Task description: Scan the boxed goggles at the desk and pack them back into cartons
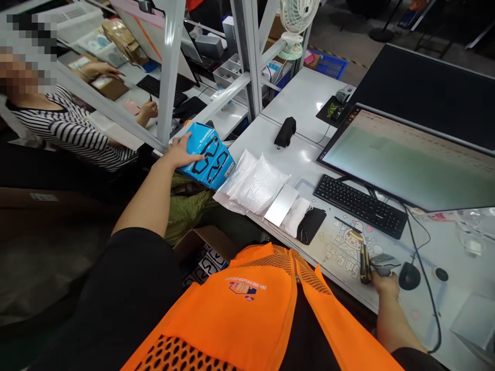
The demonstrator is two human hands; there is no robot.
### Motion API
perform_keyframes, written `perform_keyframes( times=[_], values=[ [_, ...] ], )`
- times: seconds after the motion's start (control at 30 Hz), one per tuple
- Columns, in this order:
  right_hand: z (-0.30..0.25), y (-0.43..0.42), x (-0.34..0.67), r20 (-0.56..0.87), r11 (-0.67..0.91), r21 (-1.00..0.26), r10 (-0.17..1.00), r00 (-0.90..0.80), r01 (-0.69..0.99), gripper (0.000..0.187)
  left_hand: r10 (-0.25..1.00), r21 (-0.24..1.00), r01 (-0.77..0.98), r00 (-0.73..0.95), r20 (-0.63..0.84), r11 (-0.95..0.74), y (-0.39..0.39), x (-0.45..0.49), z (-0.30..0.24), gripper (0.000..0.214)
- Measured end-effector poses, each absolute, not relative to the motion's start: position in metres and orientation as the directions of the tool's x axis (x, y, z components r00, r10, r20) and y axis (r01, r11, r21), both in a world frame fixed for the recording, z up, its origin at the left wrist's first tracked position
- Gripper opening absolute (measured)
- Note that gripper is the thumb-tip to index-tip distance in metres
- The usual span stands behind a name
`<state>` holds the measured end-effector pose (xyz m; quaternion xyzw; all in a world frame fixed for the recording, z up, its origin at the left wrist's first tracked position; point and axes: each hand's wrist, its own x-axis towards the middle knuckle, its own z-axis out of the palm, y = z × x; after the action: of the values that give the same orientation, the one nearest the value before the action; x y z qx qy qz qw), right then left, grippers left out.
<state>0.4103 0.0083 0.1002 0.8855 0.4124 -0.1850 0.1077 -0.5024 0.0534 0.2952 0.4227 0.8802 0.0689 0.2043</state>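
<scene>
My left hand (181, 150) reaches out to the left and grips a blue product box (209, 155) printed with black goggles, held at the table's left edge. My right hand (383, 281) rests near the front edge of the white table (305, 98), closed on the handle of a grey barcode scanner (381, 263). A yellow-and-black utility knife (363, 264) lies just left of that hand, and a black mouse (409, 275) sits just right of it.
White padded mailers (253, 183), a silver flat pack (281, 205) and a black pouch (310, 224) lie beside a black keyboard (359, 205) and monitor (410, 154). A person in a striped top (69, 131) works beyond the metal frame (170, 72). A cardboard box (204, 252) sits below.
</scene>
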Motion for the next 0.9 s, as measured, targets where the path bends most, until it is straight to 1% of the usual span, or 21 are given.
perform_keyframes(
  times=[0.1, 0.2, 0.3, 0.47, 0.53, 0.6, 0.7, 0.77, 0.8, 0.83, 0.87, 0.9],
  values=[
    [0.105, 0.006, 0.403, -0.373, -0.727, 0.011, 0.634, 0.677, 0.687, 0.097, 0.805, 0.374, 0.714, -0.542, -0.241, 0.592, 0.051, -0.506, 0.289, 0.116],
    [0.113, 0.005, 0.395, -0.303, -0.745, -0.051, 0.646, 0.701, 0.665, 0.097, 0.825, 0.435, 0.711, -0.542, -0.161, 0.552, 0.050, -0.510, 0.283, 0.111],
    [0.122, 0.005, 0.389, -0.262, -0.727, -0.101, 0.678, 0.687, 0.679, 0.095, 0.814, 0.430, 0.705, -0.564, -0.142, 0.563, 0.052, -0.517, 0.278, 0.101],
    [0.131, 0.006, 0.381, -0.175, -0.683, -0.235, 0.730, 0.661, 0.692, 0.089, 0.824, 0.443, 0.719, -0.561, -0.083, 0.535, 0.058, -0.527, 0.274, 0.094],
    [0.133, 0.006, 0.378, -0.142, -0.665, -0.258, 0.744, 0.653, 0.701, 0.086, 0.829, 0.456, 0.735, -0.559, -0.011, 0.502, 0.059, -0.526, 0.275, 0.088],
    [0.135, 0.007, 0.370, -0.099, -0.642, -0.271, 0.760, 0.643, 0.717, 0.084, 0.844, 0.446, 0.789, -0.522, 0.126, 0.422, 0.060, -0.520, 0.278, 0.082],
    [0.142, 0.011, 0.345, -0.002, -0.555, -0.320, 0.811, 0.585, 0.768, 0.079, 0.853, 0.374, 0.891, -0.391, 0.345, 0.257, 0.061, -0.501, 0.287, 0.074],
    [0.146, 0.012, 0.316, 0.055, -0.448, -0.399, 0.860, 0.508, 0.800, 0.076, 0.828, 0.346, 0.925, -0.314, 0.465, 0.157, 0.060, -0.478, 0.293, 0.068],
    [0.147, 0.012, 0.298, 0.061, -0.395, -0.450, 0.881, 0.469, 0.801, 0.074, 0.809, 0.357, 0.928, -0.292, 0.511, 0.110, 0.059, -0.461, 0.294, 0.063],
    [0.147, 0.012, 0.279, 0.041, -0.354, -0.505, 0.901, 0.432, 0.787, 0.073, 0.795, 0.395, 0.916, -0.288, 0.534, 0.066, 0.057, -0.441, 0.292, 0.057],
    [0.146, 0.011, 0.258, 0.001, -0.325, -0.559, 0.920, 0.393, 0.763, 0.071, 0.801, 0.458, 0.888, -0.295, 0.521, 0.029, 0.056, -0.415, 0.287, 0.051],
    [0.143, 0.010, 0.235, -0.037, -0.308, -0.590, 0.934, 0.356, 0.746, 0.068, 0.835, 0.544, 0.839, -0.308, 0.457, 0.011, 0.054, -0.385, 0.278, 0.047]
  ],
)
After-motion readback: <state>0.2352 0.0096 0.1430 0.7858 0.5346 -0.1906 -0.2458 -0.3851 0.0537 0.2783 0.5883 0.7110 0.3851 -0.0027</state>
